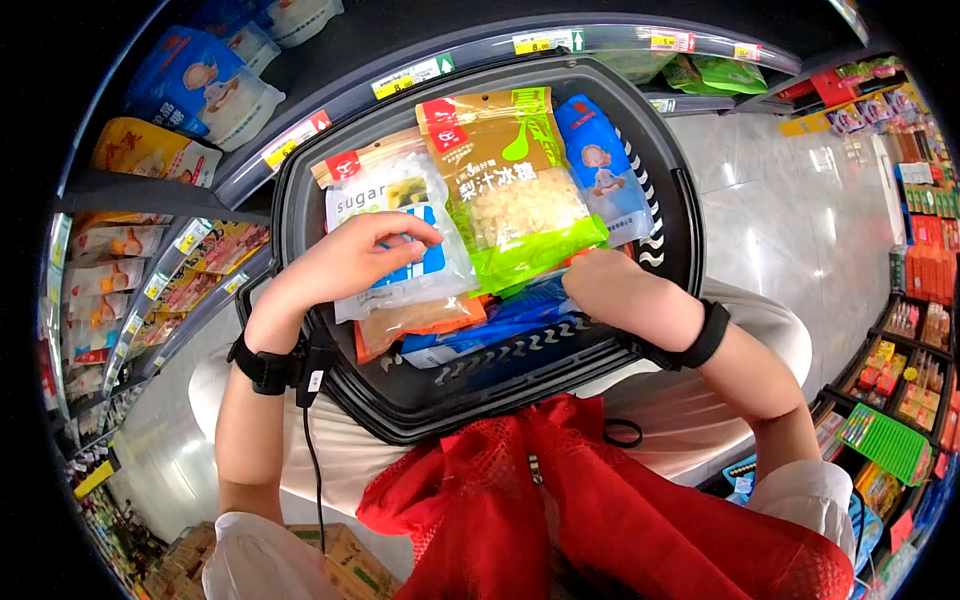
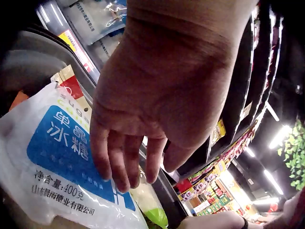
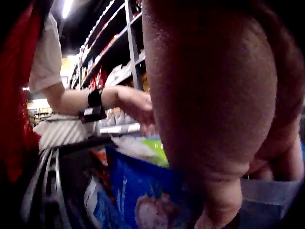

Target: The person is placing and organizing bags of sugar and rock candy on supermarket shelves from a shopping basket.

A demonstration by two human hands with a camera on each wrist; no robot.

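Observation:
My left hand [image 1: 375,250] lies loosely bent over a white bag of rock sugar [image 1: 390,190], its fingertips [image 2: 123,183] right at the blue label. Beside that bag lies a brown and green bag of pear rock sugar [image 1: 515,190] with a clear window. My right hand [image 1: 625,290] points down at the near right of the basket, its fingers hidden from above. The right wrist view shows its thumb [image 3: 219,210] in front of a blue bag [image 3: 143,191] and fingers behind the bag's clear edge. Another blue bag [image 1: 600,160] lies at the basket's right.
The black basket [image 1: 300,225] rests across the person's lap. An orange-edged bag [image 1: 420,325] lies low in it. Shelves with price tags [image 1: 412,75] and blue bags [image 1: 195,90] stand ahead and left. Tiled floor [image 1: 745,200] and more racks are at the right.

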